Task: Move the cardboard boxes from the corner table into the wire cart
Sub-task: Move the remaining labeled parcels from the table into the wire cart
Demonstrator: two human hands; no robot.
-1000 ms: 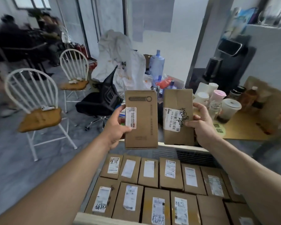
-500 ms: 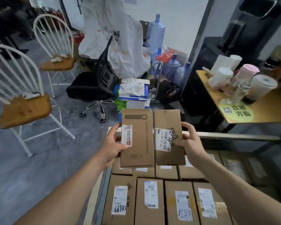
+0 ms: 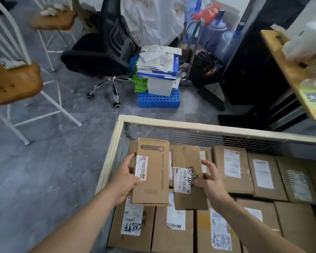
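My left hand [image 3: 125,181] grips a printed cardboard box [image 3: 152,172] by its left edge, and my right hand [image 3: 209,181] pinches a second box [image 3: 187,172], the one with black scribble on its label, by its right edge. I hold both side by side, nearly touching, just above the packed boxes [image 3: 232,170] lying flat in the wire cart [image 3: 190,126] below my hands.

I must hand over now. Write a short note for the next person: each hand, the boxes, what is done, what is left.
Left hand: holds a printed box above the wire cart.
Right hand: holds a box with handwriting beside it.
Done: packed boxes already cover the cart's bottom.
Left: set both held boxes on top. The corner table is out of view, so check there for more.
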